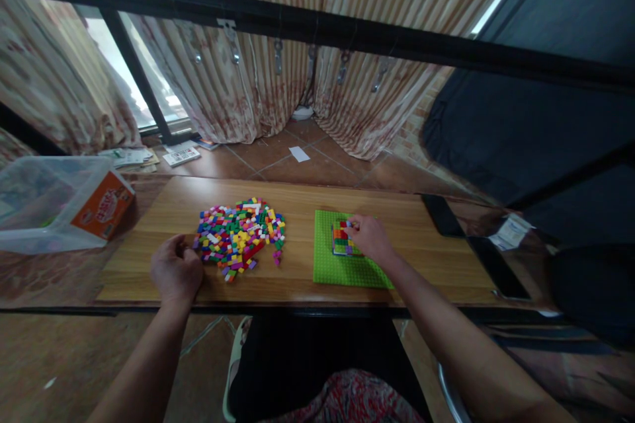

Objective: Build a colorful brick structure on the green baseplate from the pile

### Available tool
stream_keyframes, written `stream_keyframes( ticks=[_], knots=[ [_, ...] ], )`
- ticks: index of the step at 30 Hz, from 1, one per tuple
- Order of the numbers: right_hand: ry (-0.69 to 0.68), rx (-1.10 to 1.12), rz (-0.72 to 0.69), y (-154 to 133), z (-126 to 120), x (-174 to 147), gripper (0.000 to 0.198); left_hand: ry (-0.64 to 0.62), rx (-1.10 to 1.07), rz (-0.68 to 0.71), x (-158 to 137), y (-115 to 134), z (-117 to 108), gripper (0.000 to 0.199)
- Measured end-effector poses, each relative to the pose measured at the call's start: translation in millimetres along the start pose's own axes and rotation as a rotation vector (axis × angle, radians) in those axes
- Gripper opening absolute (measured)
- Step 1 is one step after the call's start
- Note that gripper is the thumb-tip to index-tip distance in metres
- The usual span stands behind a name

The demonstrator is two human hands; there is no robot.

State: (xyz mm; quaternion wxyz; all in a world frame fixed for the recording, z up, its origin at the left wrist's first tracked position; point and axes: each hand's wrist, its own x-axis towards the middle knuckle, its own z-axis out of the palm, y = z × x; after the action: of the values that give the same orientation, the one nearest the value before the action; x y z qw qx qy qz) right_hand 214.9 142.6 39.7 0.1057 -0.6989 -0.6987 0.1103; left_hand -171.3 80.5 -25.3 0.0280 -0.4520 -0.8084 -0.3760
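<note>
A small block of colourful building bricks, with red, orange and green on top and a blue edge, stands on the green baseplate. My right hand reaches over it from the right, fingertips pinched at its upper right; a pale brick seems to show between them, mostly hidden. To the left lies a heap of loose building bricks in many colours. Beside the heap's left edge, my left hand rests on the wooden table, its fingers curled closed. What it may hold is hidden.
A clear plastic box with an orange label stands left of the table. Two dark flat phone-like objects lie at the table's right end. A black metal bar with hanging clips crosses in front of the curtains. Papers lie beyond.
</note>
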Motion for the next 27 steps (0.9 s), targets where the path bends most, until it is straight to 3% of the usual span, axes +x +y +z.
stream_keyframes(
  ticks=[16,27],
  knots=[
    [-0.008,-0.004,0.019,-3.7,-7.5,0.7,0.014,-0.032,0.065,-0.007,-1.0,6.4,-2.8,0.038],
    [0.012,0.146,0.021,4.7,-0.5,3.7,0.017,-0.011,0.087,0.021,0.3,1.3,0.1,0.039]
  ],
)
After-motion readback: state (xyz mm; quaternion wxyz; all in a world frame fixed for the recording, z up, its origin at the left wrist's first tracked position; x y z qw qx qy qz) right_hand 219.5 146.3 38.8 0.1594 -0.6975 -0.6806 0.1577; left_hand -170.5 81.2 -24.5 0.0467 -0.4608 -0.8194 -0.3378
